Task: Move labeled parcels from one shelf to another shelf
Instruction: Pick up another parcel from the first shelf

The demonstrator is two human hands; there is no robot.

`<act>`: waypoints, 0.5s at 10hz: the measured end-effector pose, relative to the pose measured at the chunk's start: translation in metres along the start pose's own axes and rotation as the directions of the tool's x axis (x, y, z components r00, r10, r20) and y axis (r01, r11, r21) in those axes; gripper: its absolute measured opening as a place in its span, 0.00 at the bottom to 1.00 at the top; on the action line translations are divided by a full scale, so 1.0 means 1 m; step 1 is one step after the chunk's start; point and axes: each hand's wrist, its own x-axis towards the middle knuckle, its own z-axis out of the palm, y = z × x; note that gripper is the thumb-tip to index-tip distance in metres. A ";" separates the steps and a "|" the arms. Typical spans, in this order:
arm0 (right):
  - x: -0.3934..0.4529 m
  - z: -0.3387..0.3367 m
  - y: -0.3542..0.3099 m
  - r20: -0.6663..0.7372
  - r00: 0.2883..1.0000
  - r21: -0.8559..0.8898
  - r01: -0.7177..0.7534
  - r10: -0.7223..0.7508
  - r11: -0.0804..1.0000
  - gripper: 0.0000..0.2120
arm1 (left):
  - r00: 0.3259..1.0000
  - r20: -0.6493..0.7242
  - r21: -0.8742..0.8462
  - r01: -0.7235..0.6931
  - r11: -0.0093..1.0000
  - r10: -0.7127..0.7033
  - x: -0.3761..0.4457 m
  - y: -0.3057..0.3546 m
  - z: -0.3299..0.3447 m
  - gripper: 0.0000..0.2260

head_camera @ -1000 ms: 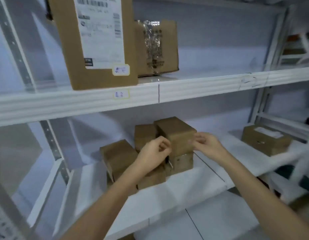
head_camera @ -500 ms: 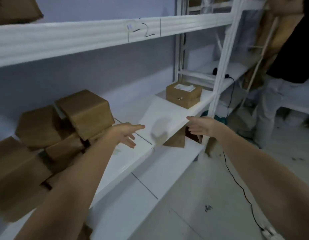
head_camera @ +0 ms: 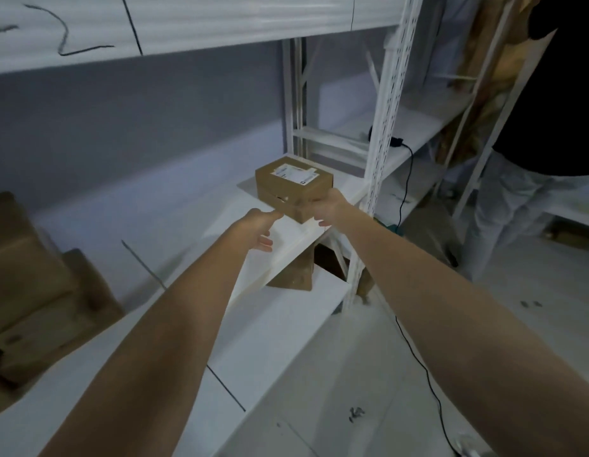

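Note:
A brown labeled parcel point(head_camera: 291, 185) with a white label on top rests on the white shelf point(head_camera: 253, 258) by the upright post. My right hand point(head_camera: 329, 206) is against the parcel's near right corner, thumb up its side; blur hides whether it grips. My left hand point(head_camera: 257, 227) reaches toward the parcel's near left edge with fingers apart, its fingertips just at the lower edge and nothing in it.
Several plain brown boxes point(head_camera: 26, 275) are piled at the left of the same shelf. Another box point(head_camera: 293, 275) sits under the shelf. A perforated post point(head_camera: 384, 127) and a black cable point(head_camera: 410, 179) lie right. A person point(head_camera: 537, 143) stands at the far right.
The view has swung right from the box pile to the labeled parcel. Both hands have left the pile and reached forward; the right hand now touches the parcel.

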 end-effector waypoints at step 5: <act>0.184 -0.040 -0.009 -0.107 0.987 -0.220 0.096 -0.121 0.971 0.29 | 0.979 -0.202 0.226 0.014 0.974 0.033 0.161 0.086 0.013 0.28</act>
